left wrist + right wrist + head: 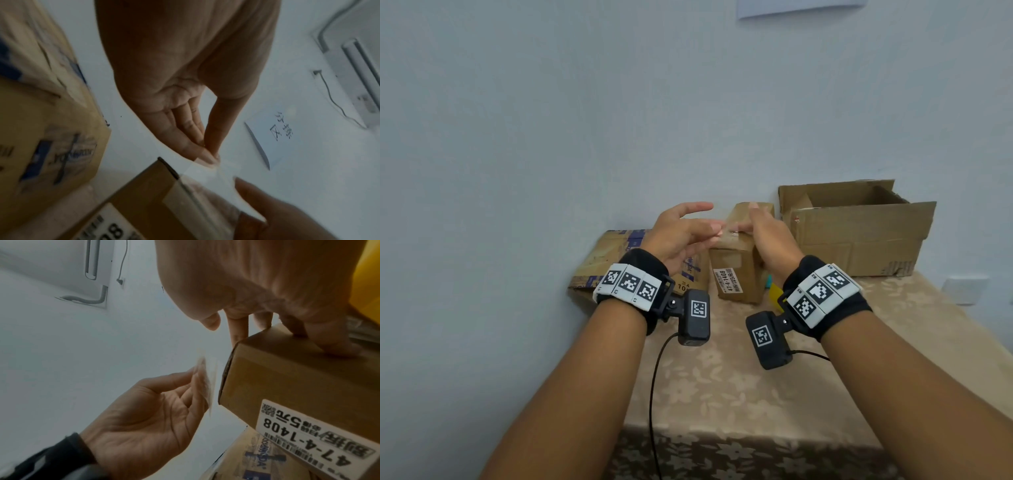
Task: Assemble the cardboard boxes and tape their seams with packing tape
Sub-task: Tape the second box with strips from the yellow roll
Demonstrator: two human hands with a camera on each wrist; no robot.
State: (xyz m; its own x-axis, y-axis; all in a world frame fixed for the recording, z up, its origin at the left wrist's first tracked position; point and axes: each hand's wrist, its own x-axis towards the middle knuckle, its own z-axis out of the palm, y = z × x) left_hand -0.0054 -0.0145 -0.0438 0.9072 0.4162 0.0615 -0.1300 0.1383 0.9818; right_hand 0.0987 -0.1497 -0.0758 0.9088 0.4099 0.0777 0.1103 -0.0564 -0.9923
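Note:
A small brown cardboard box [736, 270] with a white label reading 47-4-1408 stands at the back of the table. My left hand [714, 222] is just left of the box's top and pinches a short strip of clear packing tape [729, 230] between thumb and fingers. In the left wrist view that tape [207, 170] runs from my left hand [209, 155] to the box's top edge [176, 175]. My right hand [756, 226] lies over the top of the box, fingertips [337, 347] pressing down on the box [298, 378]. Its thumb sticks out free beside the box.
A large open cardboard box [859, 233] stands at the back right against the wall. A flattened carton with blue print [616, 260] leans at the back left. Something yellow [775, 294] lies right of the small box. A beige floral cloth [739, 394] covers the table.

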